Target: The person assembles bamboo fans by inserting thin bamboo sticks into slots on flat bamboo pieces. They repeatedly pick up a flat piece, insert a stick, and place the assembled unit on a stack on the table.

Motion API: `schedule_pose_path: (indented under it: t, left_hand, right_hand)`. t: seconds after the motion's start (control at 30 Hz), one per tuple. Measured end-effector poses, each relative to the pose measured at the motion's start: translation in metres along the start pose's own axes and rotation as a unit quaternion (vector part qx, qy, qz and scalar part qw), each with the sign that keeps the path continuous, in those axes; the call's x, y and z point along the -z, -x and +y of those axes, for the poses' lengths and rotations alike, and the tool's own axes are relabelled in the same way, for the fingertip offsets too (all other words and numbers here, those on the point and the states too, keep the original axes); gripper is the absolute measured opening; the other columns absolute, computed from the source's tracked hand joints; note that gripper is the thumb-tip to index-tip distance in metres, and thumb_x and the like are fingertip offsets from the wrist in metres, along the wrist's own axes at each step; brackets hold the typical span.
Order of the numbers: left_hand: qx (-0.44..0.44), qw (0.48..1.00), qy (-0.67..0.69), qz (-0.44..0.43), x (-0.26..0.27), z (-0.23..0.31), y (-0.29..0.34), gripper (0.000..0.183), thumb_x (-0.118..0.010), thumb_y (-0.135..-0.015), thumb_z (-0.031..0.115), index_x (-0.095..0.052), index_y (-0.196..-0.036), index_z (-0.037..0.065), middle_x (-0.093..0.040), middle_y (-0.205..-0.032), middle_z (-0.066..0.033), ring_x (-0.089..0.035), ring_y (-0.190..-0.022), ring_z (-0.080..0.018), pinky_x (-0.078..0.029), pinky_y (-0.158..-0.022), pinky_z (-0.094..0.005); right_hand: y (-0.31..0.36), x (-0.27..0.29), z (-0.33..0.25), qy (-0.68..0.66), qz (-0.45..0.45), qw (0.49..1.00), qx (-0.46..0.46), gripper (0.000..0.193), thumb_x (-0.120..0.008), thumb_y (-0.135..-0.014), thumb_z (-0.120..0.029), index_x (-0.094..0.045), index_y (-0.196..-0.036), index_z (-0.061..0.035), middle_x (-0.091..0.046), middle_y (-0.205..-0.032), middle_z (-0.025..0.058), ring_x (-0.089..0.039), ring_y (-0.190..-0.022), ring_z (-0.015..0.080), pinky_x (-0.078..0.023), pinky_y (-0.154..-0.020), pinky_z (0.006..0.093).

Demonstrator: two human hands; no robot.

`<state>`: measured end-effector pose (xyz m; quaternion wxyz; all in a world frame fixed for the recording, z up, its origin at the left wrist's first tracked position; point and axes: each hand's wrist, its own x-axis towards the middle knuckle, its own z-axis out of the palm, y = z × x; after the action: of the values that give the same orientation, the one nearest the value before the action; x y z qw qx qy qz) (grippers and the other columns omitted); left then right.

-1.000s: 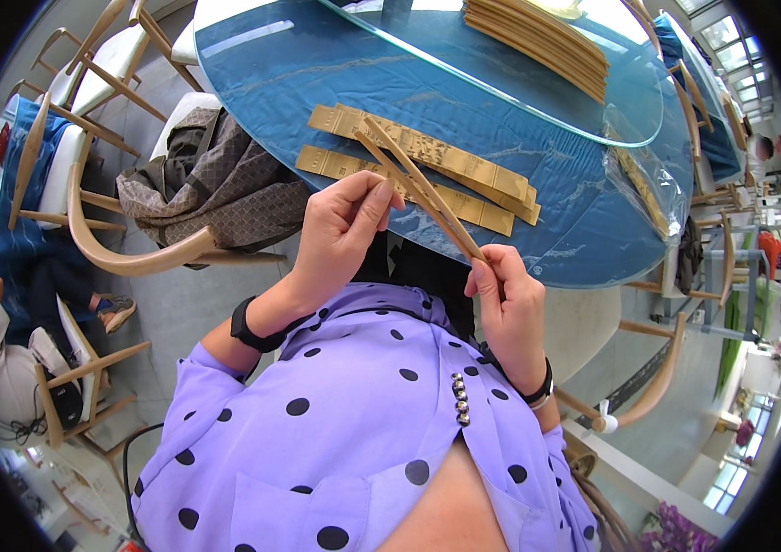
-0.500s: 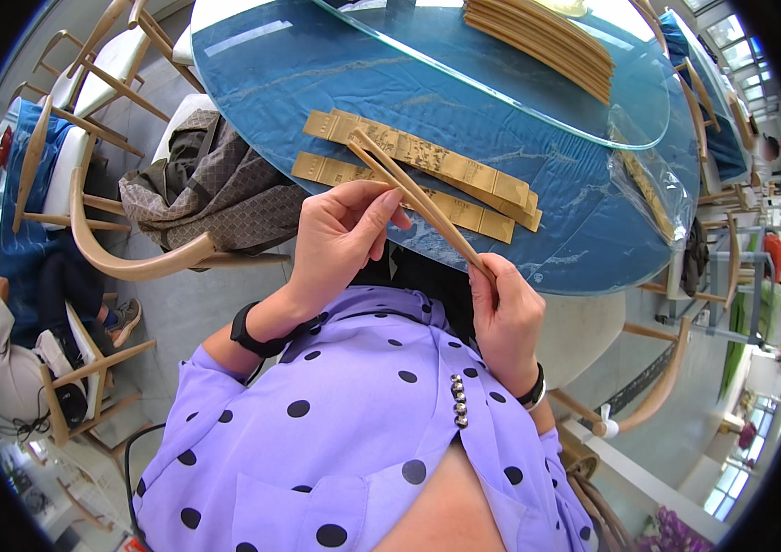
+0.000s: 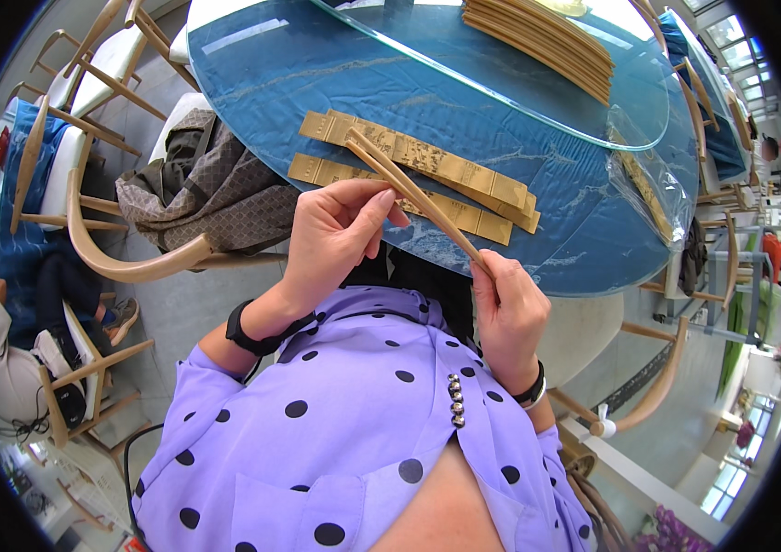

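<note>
Between my two hands a long, narrow gold cardboard strip (image 3: 432, 211) slants above the near edge of the table, seen nearly edge-on with its layers slightly parted at the far end. My left hand (image 3: 340, 225) pinches it between thumb and fingers around the middle. Its near end is gripped by my right hand (image 3: 512, 308). Just beyond, flat printed gold cardboard strips (image 3: 409, 155) lie overlapping on the blue table (image 3: 289, 87), beside another gold strip (image 3: 478, 221) partly hidden by my left hand.
A stack of brown cardboard strips (image 3: 538, 46) rests on the raised glass disc (image 3: 427, 64). A clear plastic bag (image 3: 653, 179) holding a gold piece lies at the right. At left, a patterned brown bag (image 3: 216, 184) sits on a wooden chair (image 3: 133, 267).
Both hands keep their hold on the cardboard strip. The fingers of my right hand have shifted slightly at its near end; otherwise almost nothing has moved.
</note>
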<state>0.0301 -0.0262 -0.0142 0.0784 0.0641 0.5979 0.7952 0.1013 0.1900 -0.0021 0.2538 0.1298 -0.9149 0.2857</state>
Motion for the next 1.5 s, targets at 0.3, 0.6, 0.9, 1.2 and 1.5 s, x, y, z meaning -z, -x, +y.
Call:
schedule_pose_path:
  t: [0.3,0.6,0.9,1.2,1.5]
  left_hand:
    - [0.023,0.999,-0.026,-0.001,0.003,0.002,-0.001,0.021,-0.063,-0.103,0.013,-0.073,-0.109,-0.004,-0.075,-0.082,-0.0074,-0.054,-0.052,-0.0017,-0.039,-0.044,-0.0163]
    - [0.02,0.999,-0.036,0.025,0.0,0.002,-0.004,0.018,-0.061,-0.1,0.007,-0.074,-0.098,-0.005,-0.071,-0.074,-0.0055,-0.052,-0.05,-0.0016,-0.038,-0.044,-0.0171]
    - [0.006,0.998,-0.056,0.014,0.001,0.004,-0.002,0.015,-0.061,-0.098,0.003,-0.073,-0.094,-0.005,-0.07,-0.072,-0.0068,-0.055,-0.05,-0.0027,-0.041,-0.045,-0.0167]
    - [-0.01,0.998,-0.059,0.031,-0.003,0.007,-0.001,0.014,-0.067,-0.099,0.008,-0.075,-0.1,-0.004,-0.072,-0.077,-0.0043,-0.058,-0.058,-0.0017,-0.043,-0.048,-0.0169]
    - [-0.098,0.977,-0.176,0.065,-0.007,-0.003,-0.001,0.014,-0.074,-0.094,0.006,-0.075,-0.103,-0.004,-0.072,-0.079,-0.0036,-0.058,-0.062,-0.0011,-0.043,-0.051,-0.0185]
  right_hand:
    - [0.0,-0.001,0.0,0.001,-0.002,1.0,0.003,0.017,-0.076,-0.088,0.0,-0.069,-0.103,0.0018,-0.068,-0.081,0.0147,-0.067,-0.068,0.0269,-0.052,-0.06,0.0337]
    - [0.0,0.001,-0.003,-0.017,-0.024,0.999,-0.013,0.015,-0.076,-0.089,0.001,-0.07,-0.103,0.0022,-0.069,-0.08,0.0137,-0.065,-0.064,0.023,-0.051,-0.058,0.0302]
    - [0.002,0.002,-0.002,-0.069,-0.035,0.993,-0.084,0.01,-0.073,-0.094,-0.002,-0.068,-0.103,0.0012,-0.068,-0.078,0.0099,-0.063,-0.063,0.0133,-0.05,-0.058,0.0266]
    - [0.005,0.003,0.003,-0.084,-0.059,0.989,-0.109,0.011,-0.069,-0.097,-0.003,-0.067,-0.108,0.0005,-0.069,-0.08,0.0071,-0.067,-0.069,0.0118,-0.052,-0.063,0.024]
    - [0.002,0.002,0.0,-0.042,-0.031,0.996,-0.066,0.013,-0.072,-0.095,-0.004,-0.069,-0.106,0.0008,-0.067,-0.078,0.0101,-0.062,-0.063,0.014,-0.049,-0.057,0.0273]
